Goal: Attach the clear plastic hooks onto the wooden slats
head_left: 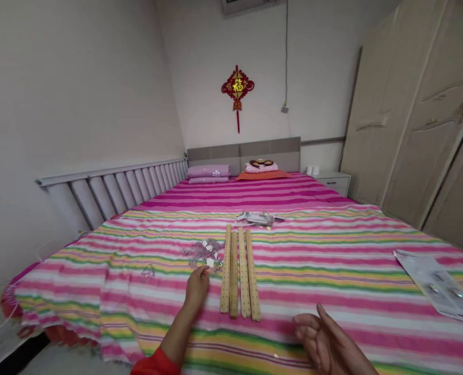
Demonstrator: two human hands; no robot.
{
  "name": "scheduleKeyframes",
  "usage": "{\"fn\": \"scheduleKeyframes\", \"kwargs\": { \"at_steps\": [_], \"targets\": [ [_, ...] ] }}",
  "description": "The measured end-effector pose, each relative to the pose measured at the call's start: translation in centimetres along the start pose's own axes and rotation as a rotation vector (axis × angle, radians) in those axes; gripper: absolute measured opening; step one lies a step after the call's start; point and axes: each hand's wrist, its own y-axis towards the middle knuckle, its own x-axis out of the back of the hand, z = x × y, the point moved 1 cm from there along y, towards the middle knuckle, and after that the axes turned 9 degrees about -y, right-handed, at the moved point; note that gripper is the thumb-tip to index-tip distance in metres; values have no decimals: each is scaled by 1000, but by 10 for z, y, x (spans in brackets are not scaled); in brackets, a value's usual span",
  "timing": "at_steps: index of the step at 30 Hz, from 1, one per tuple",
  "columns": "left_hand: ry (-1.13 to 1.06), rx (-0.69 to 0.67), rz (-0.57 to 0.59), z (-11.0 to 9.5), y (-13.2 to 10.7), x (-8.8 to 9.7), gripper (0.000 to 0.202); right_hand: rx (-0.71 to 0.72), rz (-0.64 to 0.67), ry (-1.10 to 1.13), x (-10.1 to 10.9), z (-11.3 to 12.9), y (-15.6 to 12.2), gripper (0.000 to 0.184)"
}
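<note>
My left hand, below a red sleeve, reaches to the near edge of a pile of small clear plastic pieces with whitish bits among them. Its thumb and fingertips are pinched together; whatever they hold is too small to make out. Just to the right of that hand, several long pale wooden strips with rows of small dark marks lie side by side, pointing away from me. My right hand hovers over the bed at the lower right, holding nothing, thumb apart from loosely curled fingers.
A striped sheet covers the bed. Beyond the strips lies a clear plastic bag of parts. At far right is a flat plastic package; a small crumpled clear wrapper lies left. A white radiator lines the left side.
</note>
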Motion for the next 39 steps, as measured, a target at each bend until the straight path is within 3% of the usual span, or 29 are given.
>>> {"fn": "scheduleKeyframes", "kwargs": {
  "at_steps": [3, 9, 18, 21, 24, 28, 33, 36, 39],
  "targets": [
    [151, 3, -12, 4, 21, -9, 34, -13, -33, -15, -7, -5, 9, 39],
    [313, 53, -47, 5, 46, -28, 36, -45, -88, -92, -14, -11, 26, 45],
    [622, 74, 59, 1, 53, -32, 27, 23, -40, -305, -19, -16, 53, 52],
    [642, 67, 39, 2, 51, -31, 28, 20, 9, -349, -17, -27, 69, 52],
    [495, 78, -20, 8, 50, -28, 26, 2, 53, -366, -10, -38, 86, 51],
    [-64, 150, -86, 21, 49, -19, 33, -67, 70, -391, -3, -46, 104, 57],
    [-633, 422, -119, 31, 41, -10, 43, -45, 84, -432, -16, -38, 116, 47],
    [-705, 497, -100, 35, 35, -6, 42, -30, 137, -476, -34, -32, 123, 44],
    [-575, 356, -117, 38, 25, -5, 37, -11, 142, -546, -52, -30, 129, 46]
  ]
}}
